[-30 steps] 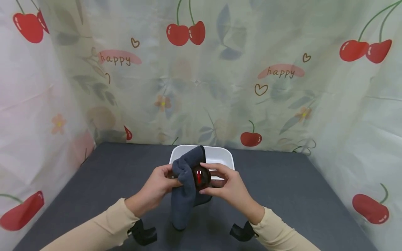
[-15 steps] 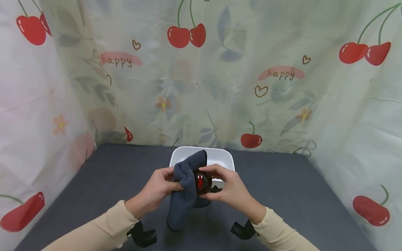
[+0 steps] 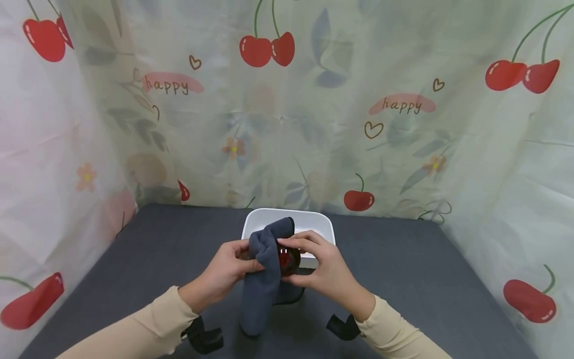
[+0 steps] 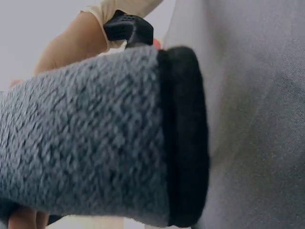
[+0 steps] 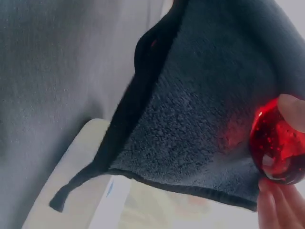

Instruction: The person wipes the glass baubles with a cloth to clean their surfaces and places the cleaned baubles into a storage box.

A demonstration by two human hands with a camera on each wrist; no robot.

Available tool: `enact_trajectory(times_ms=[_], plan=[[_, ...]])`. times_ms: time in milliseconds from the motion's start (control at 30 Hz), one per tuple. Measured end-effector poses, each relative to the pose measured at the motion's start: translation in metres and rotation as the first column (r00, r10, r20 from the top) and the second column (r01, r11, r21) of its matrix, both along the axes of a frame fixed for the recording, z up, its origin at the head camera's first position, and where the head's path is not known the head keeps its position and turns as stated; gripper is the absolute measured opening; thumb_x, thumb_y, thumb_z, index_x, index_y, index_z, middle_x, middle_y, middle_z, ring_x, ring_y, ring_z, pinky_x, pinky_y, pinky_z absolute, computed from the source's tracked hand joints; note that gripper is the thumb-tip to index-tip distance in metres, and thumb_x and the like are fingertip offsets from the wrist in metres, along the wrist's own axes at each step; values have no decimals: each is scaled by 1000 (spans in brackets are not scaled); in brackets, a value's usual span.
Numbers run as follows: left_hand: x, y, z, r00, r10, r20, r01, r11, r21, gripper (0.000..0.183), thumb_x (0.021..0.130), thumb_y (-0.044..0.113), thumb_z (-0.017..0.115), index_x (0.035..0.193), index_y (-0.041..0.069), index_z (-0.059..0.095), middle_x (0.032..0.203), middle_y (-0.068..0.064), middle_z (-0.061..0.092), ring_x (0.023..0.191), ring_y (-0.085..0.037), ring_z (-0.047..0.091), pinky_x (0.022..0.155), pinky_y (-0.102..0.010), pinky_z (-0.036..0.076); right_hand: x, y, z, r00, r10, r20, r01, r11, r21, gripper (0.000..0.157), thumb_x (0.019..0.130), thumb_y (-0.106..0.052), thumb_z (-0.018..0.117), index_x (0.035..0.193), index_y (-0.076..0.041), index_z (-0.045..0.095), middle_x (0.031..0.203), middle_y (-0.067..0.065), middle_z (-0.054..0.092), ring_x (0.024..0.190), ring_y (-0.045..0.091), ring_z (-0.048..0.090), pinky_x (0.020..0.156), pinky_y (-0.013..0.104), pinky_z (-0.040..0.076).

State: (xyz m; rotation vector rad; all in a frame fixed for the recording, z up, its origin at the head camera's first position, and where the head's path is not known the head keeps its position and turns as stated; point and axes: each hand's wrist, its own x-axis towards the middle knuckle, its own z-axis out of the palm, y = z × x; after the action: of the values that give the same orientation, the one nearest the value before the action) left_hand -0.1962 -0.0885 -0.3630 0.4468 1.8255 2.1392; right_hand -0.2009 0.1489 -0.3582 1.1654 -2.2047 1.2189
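A grey-blue fleecy cloth (image 3: 262, 291) with a dark edging hangs in folds from my left hand (image 3: 221, 269), whose thumb and fingers pinch it near its upper part. Against the cloth's right side sits a shiny, see-through red ball (image 5: 279, 143), dark red in the head view. My right hand (image 3: 325, 264) holds this ball, thumb below and fingers over its top. The cloth hides the ball's left side. In the left wrist view, the cloth's rolled end (image 4: 95, 138) fills most of the picture and covers much of the hands.
Just behind the hands, a white plastic tub (image 3: 320, 224) stands on the dark grey table (image 3: 385, 269). A patterned curtain (image 3: 287, 124) with cherries closes off the back and sides. Black wrist mounts (image 3: 204, 336) stick out below both sleeves.
My right fingers have shifted left across the top of the ball. The ball sits slightly lower than a second ago, and the cloth's hanging end has swung a little.
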Motion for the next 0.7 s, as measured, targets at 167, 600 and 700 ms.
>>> enact_trajectory(times_ms=[167, 600, 700], plan=[[0, -2, -3, 1000, 30, 2, -30, 1000, 4, 43, 85, 0, 67, 124, -11, 54, 96, 2, 69, 86, -10, 66, 74, -27, 56, -2, 0, -2, 990, 71, 126, -61, 995, -76, 65, 66, 0, 86, 124, -10, 60, 119, 7, 62, 108, 12, 62, 89, 27, 53], [1, 5, -11, 999, 37, -5, -37, 999, -3, 55, 85, 4, 71, 132, -13, 50, 110, -2, 65, 90, -9, 65, 78, -28, 55, -3, 1, -10, 995, -95, 38, 92, 993, 67, 69, 57, -14, 94, 118, -14, 62, 120, 4, 58, 107, 18, 59, 77, 23, 56], [0, 5, -11, 997, 72, -29, -73, 997, -18, 52, 83, 2, 72, 129, -13, 53, 105, -1, 68, 88, -10, 66, 76, -29, 56, -3, 2, -8, 996, -84, -1, 84, 993, 86, 74, 58, -13, 93, 124, -15, 61, 113, 2, 58, 99, 16, 61, 77, 21, 56]])
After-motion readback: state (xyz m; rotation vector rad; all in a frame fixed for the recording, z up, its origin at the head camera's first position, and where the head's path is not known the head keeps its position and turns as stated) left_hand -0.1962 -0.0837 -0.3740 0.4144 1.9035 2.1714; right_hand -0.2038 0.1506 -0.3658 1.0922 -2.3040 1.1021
